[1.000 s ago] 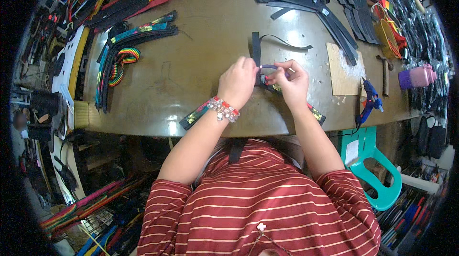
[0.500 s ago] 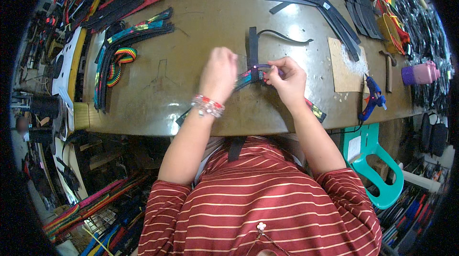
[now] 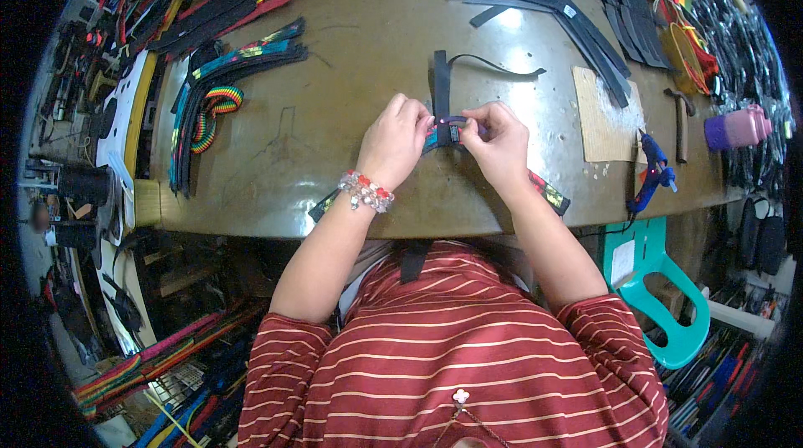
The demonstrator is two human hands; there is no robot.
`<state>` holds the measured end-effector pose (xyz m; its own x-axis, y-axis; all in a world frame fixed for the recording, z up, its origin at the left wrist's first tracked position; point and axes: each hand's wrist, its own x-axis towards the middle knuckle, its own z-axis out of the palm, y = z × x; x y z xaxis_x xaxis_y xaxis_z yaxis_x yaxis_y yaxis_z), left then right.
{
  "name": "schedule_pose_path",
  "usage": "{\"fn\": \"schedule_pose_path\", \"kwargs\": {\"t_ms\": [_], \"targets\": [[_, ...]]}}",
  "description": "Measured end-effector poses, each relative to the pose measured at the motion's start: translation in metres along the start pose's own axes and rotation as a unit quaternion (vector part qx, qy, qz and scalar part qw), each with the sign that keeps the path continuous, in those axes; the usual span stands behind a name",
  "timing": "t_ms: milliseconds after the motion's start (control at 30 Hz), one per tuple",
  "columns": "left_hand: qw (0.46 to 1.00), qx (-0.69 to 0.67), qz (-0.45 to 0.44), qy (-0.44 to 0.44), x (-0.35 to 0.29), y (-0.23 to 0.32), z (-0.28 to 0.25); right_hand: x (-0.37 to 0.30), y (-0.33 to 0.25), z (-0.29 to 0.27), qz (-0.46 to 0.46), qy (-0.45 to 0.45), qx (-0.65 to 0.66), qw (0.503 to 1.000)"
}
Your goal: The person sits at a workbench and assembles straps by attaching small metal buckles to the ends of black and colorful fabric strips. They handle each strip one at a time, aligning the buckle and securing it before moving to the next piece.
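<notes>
Both my hands meet over a black strap assembly on the table. My right hand [image 3: 500, 140] is closed, pinching a slim dark purple piece [image 3: 454, 119] whose exact kind I cannot make out. At the piece's other end, my left hand [image 3: 395, 140], with beaded bracelets at the wrist, has its fingertips pressed together; what they grip is hidden. A black strap [image 3: 441, 84] runs away from me from this spot. Beneath my hands lies a colourful patterned band [image 3: 548, 194], its ends showing beside both forearms. A narrow black strip [image 3: 500, 66] curves off to the right.
Folded patterned straps [image 3: 242, 53] and a striped webbing roll [image 3: 219, 105] lie left. Black straps [image 3: 577, 25] are at the back right. Cardboard [image 3: 595, 130], a blue glue gun [image 3: 651, 174], a hammer [image 3: 681, 126] and a pink-purple bottle [image 3: 738, 128] sit right. A green chair [image 3: 690, 289] stands below.
My left hand has come down and right, its fingertips meeting the strap joint beside the right hand's. My right hand has shifted slightly left, still pinching the dark purple piece.
</notes>
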<state>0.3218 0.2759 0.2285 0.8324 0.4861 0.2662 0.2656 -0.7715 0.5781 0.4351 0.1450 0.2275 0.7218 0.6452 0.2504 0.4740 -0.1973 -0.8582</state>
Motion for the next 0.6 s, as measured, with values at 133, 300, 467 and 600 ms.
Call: {"fn": "schedule_pose_path", "kwargs": {"t_ms": [133,300,467,600], "targets": [[0.999,0.024,0.025,0.012,-0.002,-0.002,0.003,-0.001,0.0,0.003,-0.029,0.021,-0.015,0.999],[0.998,0.028,-0.002,0.049,0.001,-0.002,-0.004,0.004,-0.003,0.004,0.034,0.005,0.023,0.999],[0.971,0.194,-0.093,0.108,0.004,-0.014,-0.043,0.009,0.013,-0.014,0.182,0.04,0.38,0.906],[0.989,0.012,0.145,-0.015,0.0,0.002,-0.022,0.017,0.026,-0.015,0.173,0.071,0.515,0.836]]}}
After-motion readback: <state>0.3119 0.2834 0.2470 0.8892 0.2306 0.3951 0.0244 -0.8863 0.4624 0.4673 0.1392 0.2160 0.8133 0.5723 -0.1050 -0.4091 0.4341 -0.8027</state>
